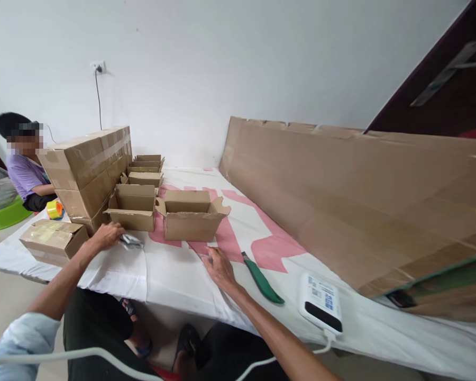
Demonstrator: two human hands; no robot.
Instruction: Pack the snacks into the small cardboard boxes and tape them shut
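My left hand (107, 236) reaches over the table beside the stacked cartons, fingers closed at the edge of a small crumpled grey-white packet (131, 242). Its exact make-up is too blurred to tell. My right hand (221, 267) rests low over the cloth with its fingers apart, and I see nothing held in it. Just beyond it stands an open cardboard box (191, 226) with its flaps up. A second open box (131, 219) is to the left of that one. To the right of my right hand lies a green-handled knife (264, 279).
Stacked taped cartons (79, 164) and a closed box (53, 241) fill the left side. More open boxes (145, 177) line the back. A large cardboard sheet (321, 196) leans at right. A white device (321, 301) with a cable lies near the edge. A person (26, 169) sits beyond.
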